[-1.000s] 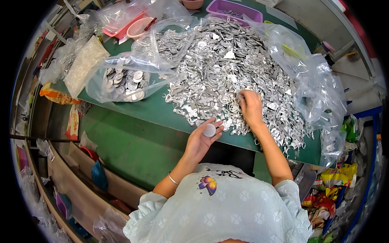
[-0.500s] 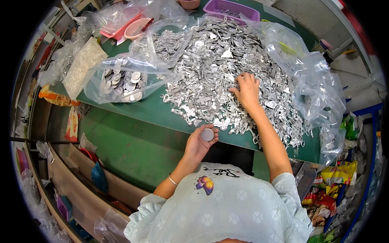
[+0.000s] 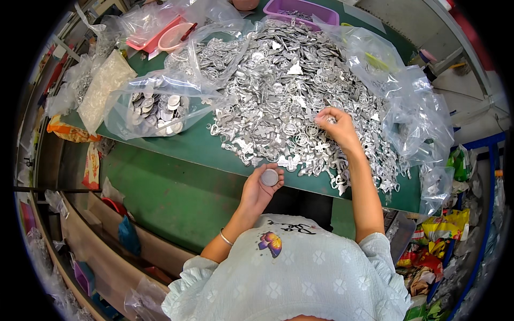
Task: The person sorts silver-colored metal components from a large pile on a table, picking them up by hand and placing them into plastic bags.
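My left hand (image 3: 258,192) is palm up at the front edge of the table, its fingers curled around a round grey metal disc (image 3: 269,177); whether more discs lie under it is hidden. Over the right part of a big heap of small silver metal pieces (image 3: 267,96), my right hand (image 3: 338,127) has thumb and forefinger pinched together. What sits between those fingertips, if anything, is too small to make out. The heap mixes ring-like, cross-like and flat shapes. To its left, an open clear plastic bag (image 3: 119,115) holds several round silver discs (image 3: 166,109).
A purple bin (image 3: 327,18) and a pink tray (image 3: 140,44) stand at the table's far side. Clear plastic bags (image 3: 423,112) lie right of the heap. The green tabletop (image 3: 176,144) ends just before me. Colourful packages (image 3: 447,227) are stacked at the lower right.
My right hand has drawn slightly down and to the right, and its spread fingers have come together into a pinch. My left hand still holds the disc in nearly the same place.
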Motion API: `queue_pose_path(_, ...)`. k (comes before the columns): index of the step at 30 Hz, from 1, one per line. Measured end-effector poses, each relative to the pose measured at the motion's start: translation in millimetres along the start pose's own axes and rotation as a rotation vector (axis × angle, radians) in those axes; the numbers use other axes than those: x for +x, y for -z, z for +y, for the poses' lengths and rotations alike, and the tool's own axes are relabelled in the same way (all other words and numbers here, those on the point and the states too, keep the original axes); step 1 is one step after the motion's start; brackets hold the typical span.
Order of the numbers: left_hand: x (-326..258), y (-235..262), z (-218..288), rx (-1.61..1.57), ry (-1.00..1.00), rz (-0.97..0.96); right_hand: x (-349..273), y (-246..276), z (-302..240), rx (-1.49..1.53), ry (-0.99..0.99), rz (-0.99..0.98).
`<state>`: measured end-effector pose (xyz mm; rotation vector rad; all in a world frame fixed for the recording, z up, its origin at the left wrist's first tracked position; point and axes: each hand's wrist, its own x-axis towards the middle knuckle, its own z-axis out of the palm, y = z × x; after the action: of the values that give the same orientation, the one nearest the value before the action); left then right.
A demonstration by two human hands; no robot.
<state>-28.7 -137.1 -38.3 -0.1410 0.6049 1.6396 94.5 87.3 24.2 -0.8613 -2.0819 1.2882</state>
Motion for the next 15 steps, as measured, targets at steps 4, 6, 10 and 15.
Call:
queue_pose_path(4,-1.4,-0.7,-0.3,0.010,0.002,0.006,-9.7,-28.2,-6.4,-0.936,-0.046,0.028)
queue_pose_path(6,-2.7,-0.5,0.1,0.014,-0.005,0.000,-12.1,-26.9,-13.8,-0.807,0.011,0.086)
queue_pose_path(10,-4.4,1.7,1.8,0.002,-0.016,0.013,-9.0,-8.8,0.2,-0.415,0.064,0.193)
queue_pose_path(15,-5.5,2.5,2.1,-0.010,-0.006,0.012,-11.0,-1.5,-4.8,0.856,-0.477,-0.171)
